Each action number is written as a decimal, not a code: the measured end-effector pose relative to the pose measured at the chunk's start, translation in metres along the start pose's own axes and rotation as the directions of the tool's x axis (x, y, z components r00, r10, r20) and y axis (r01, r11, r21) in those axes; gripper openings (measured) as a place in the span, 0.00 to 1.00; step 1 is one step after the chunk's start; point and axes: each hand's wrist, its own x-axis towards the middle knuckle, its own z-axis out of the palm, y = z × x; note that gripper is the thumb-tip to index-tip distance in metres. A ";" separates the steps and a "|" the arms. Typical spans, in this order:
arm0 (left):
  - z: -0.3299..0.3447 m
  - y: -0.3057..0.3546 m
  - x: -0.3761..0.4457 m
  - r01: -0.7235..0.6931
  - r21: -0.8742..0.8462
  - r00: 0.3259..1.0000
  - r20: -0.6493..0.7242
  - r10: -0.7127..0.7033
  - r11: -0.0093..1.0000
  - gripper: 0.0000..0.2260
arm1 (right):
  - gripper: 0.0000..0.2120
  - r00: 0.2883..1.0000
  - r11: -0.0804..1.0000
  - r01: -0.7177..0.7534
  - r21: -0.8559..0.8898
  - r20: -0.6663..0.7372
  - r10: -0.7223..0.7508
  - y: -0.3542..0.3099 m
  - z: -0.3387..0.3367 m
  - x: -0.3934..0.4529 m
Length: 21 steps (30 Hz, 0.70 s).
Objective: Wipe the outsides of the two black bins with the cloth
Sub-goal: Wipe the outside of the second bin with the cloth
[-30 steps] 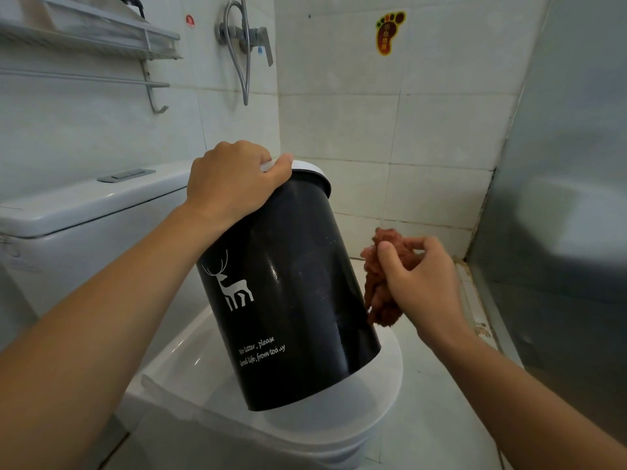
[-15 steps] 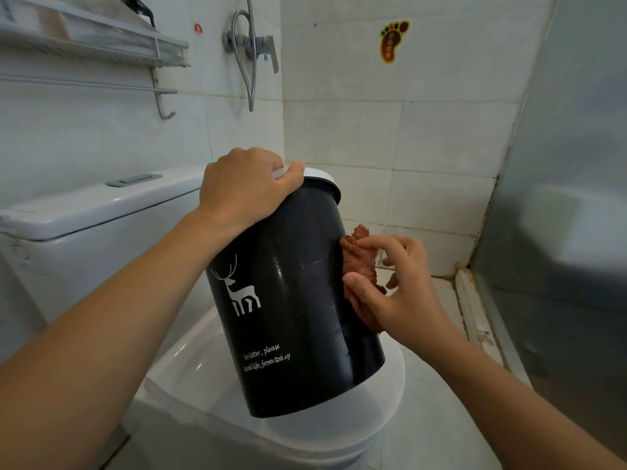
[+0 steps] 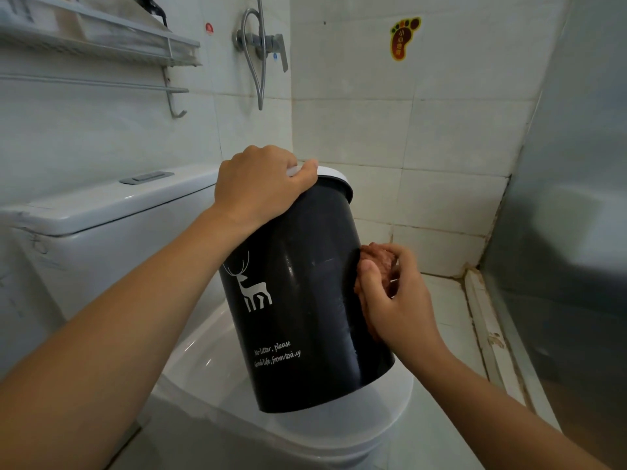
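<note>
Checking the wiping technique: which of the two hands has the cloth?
The right hand presses the reddish-brown cloth against the black bin's side; the left hand only grips the white rim.

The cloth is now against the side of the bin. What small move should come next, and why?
Probably drag the cloth down the black bin wall. The right hand presses it high on the right side, the left hand steadies the rim, and the wall below looks unwiped.
</note>
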 end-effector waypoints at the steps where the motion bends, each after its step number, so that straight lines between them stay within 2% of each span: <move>1: 0.000 0.000 0.000 0.005 0.002 1.000 0.000 -0.005 1.000 0.27 | 0.13 1.000 1.000 -0.004 -0.027 -0.006 0.004 -0.003 0.000 0.000; 3: 0.000 0.000 0.001 0.014 0.012 1.000 -0.005 -0.014 1.000 0.27 | 0.15 0.997 0.995 0.070 -0.067 -0.033 -0.073 -0.013 -0.002 -0.004; 5: 0.001 0.001 0.002 0.026 0.025 1.000 -0.008 -0.026 0.999 0.27 | 0.18 0.963 0.953 0.265 -0.147 -0.005 -0.269 -0.026 -0.002 -0.012; 8: 0.003 0.001 0.002 0.031 0.038 0.999 -0.018 -0.031 0.999 0.27 | 0.23 0.824 0.736 0.562 -0.377 0.173 -0.540 -0.037 0.010 -0.031; 10: 0.002 0.000 0.001 0.010 0.029 1.000 -0.021 -0.009 1.000 0.27 | 0.24 0.789 0.653 0.605 -0.457 0.231 -0.569 -0.036 0.018 -0.038; 12: 0.001 -0.001 0.001 0.009 0.023 1.000 -0.012 -0.009 1.000 0.27 | 0.23 0.816 0.682 0.563 -0.467 0.182 -0.549 -0.032 0.020 -0.036; 14: -0.001 -0.003 0.001 0.024 0.015 1.000 -0.004 -0.024 1.000 0.27 | 0.21 0.868 0.769 0.477 -0.425 0.089 -0.489 -0.026 0.014 -0.030; 17: -0.003 -0.006 0.000 0.027 0.005 1.000 0.007 -0.027 1.000 0.27 | 0.16 0.956 0.908 0.277 -0.314 -0.004 -0.293 -0.012 0.002 -0.017; 21: -0.003 -0.010 -0.002 0.009 -0.015 1.000 0.007 -0.008 1.000 0.27 | 0.08 0.998 0.973 0.057 -0.225 -0.001 -0.059 0.008 -0.010 -0.005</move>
